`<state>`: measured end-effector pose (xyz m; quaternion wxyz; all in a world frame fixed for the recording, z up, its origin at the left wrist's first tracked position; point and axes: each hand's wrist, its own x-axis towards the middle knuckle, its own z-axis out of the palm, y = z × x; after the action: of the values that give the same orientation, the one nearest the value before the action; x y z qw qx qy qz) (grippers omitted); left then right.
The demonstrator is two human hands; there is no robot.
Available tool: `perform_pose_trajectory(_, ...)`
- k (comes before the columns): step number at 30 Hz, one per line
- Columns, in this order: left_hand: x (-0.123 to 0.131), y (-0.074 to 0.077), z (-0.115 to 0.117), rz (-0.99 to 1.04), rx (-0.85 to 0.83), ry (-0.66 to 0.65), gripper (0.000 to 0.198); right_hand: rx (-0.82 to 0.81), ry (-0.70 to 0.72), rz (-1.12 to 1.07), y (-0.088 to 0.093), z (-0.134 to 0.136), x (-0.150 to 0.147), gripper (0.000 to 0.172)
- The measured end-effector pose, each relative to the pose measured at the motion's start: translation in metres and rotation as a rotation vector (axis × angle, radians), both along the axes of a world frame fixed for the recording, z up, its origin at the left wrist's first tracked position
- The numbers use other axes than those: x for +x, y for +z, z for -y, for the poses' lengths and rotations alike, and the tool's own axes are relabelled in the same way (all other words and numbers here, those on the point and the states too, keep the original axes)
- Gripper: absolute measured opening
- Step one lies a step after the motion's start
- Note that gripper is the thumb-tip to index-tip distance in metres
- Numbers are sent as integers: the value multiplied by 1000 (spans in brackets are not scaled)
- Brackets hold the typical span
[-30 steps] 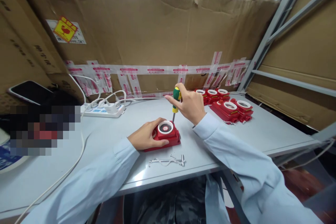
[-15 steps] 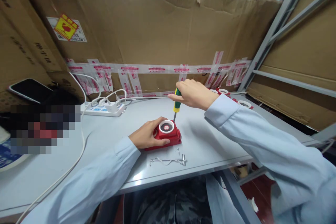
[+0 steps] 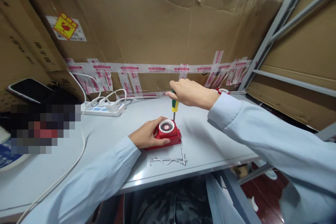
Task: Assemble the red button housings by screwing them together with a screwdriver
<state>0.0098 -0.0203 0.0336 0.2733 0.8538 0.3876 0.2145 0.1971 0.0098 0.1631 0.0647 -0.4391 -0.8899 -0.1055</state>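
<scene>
At centre frame, the left hand clasps a red housing on the bench; the right hand grips a green-and-yellow screwdriver, best kept upright and pressed firmly while turning.

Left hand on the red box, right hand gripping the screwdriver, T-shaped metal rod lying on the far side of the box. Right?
Rod's wrong: in the head view, the T-shaped metal rod lies on the near side of the red box. Left hand on box, right hand gripping screwdriver: correct.
</scene>
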Motion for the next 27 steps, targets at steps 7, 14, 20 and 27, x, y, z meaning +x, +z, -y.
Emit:
perform_pose_trajectory(7,0,0,0,-4,-15,3,56,-159,89,2,3,-1,4,25)
perform_pose_trajectory(14,0,0,0,1,-11,-8,56,-169,201,-62,0,-4,6,27)
perform_pose_trajectory(20,0,0,0,14,-17,-3,56,-59,61,-111,-4,-4,5,18)
perform_pose_trajectory(27,-1,-2,-1,6,1,-22,55,-165,194,-231,-10,-9,12,23)
